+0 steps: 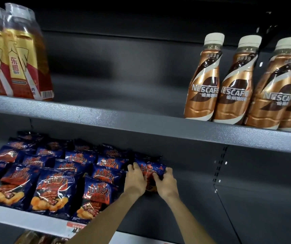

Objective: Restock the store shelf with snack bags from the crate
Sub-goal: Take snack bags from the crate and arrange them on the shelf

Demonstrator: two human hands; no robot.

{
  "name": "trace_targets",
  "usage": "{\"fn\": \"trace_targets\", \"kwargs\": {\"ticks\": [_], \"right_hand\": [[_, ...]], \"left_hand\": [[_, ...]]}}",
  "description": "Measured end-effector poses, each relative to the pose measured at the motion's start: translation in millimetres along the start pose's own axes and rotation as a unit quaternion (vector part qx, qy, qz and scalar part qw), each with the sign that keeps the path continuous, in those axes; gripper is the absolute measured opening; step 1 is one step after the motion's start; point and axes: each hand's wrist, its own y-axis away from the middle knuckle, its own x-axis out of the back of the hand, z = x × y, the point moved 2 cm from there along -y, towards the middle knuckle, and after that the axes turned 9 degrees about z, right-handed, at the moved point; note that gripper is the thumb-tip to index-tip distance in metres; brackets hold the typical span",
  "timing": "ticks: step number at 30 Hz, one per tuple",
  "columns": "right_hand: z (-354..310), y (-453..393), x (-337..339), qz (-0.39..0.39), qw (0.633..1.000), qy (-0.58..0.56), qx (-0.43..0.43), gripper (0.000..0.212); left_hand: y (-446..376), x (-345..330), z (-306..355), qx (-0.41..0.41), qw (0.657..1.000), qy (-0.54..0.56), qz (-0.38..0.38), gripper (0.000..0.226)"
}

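- Lower shelf (202,205): grey metal, serving as landmark; bare dark floor along its right half.
- Upper shelf (141,120): directly above the lower shelf, running across the whole view.
- Coffee bottles (236,81): brown, white-capped, upright in a row on the upper shelf, above the lower shelf's right half.
- Gold-and-red bottles (16,55): shrink-wrapped, on the upper shelf above the lower shelf's left end.
- Stocked snack bags (51,184): dark blue with orange print, overlapping in rows over the lower shelf's left half.
- Snack bag (150,170): mid-shelf on the lower shelf, just right of the stocked rows, leaning back, held between both hands.
- Left hand (135,180): fingers curled around the bag's left edge.
- Right hand (165,183): fingers curled, gripping the bag's right edge.
- Price tag (74,227): red and white, on the lower shelf's front lip.
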Motion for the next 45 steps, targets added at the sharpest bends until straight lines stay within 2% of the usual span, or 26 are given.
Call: {"fn": "trace_targets", "kwargs": {"ticks": [5, 10, 12, 16, 19, 21, 28, 33, 37, 39, 45], "right_hand": [[4, 6, -2, -0.06, 0.998, 0.022, -0.008, 0.035], [6, 11, -7, -0.122, 0.99, 0.067, -0.005, 0.088], [4, 12, -9, -0.109, 0.992, 0.059, -0.003, 0.092], [8, 10, -20, -0.057, 0.998, 0.03, -0.007, 0.086], [9, 11, -19, -0.035, 0.999, 0.033, -0.013, 0.052], [5, 13, -15, -0.036, 0.999, 0.037, -0.017, 0.04], [-8, 15, -6, -0.047, 0.997, 0.06, -0.021, 0.038], [-22, 24, 6, -0.067, 0.993, 0.091, -0.034, 0.04], [-27, 35, 16, -0.068, 0.991, 0.107, -0.039, 0.071], [-28, 43, 22, -0.065, 0.991, 0.102, -0.049, 0.079], [-26, 70, 46, -0.026, 0.993, 0.094, -0.059, 0.066]], "left_hand": [[0, -4, -5, 0.018, 0.999, -0.037, -0.014, 0.061], [1, -13, -5, 0.02, 0.997, -0.073, -0.008, 0.063], [-1, -17, -8, 0.028, 0.997, -0.072, -0.004, 0.067], [-3, -19, -13, 0.038, 0.998, -0.058, 0.001, 0.074], [-1, -17, -9, 0.028, 0.998, -0.061, 0.001, 0.073], [1, -12, -6, 0.025, 0.997, -0.068, 0.002, 0.072], [9, 0, 2, 0.02, 0.996, -0.081, 0.008, 0.076], [15, 13, 9, -0.023, 0.997, -0.074, -0.009, 0.074], [20, 26, 14, -0.081, 0.995, -0.065, -0.009, 0.059], [25, 29, 15, -0.112, 0.991, -0.072, -0.015, 0.051], [41, 30, 23, -0.17, 0.983, -0.057, -0.039, 0.042]]}}
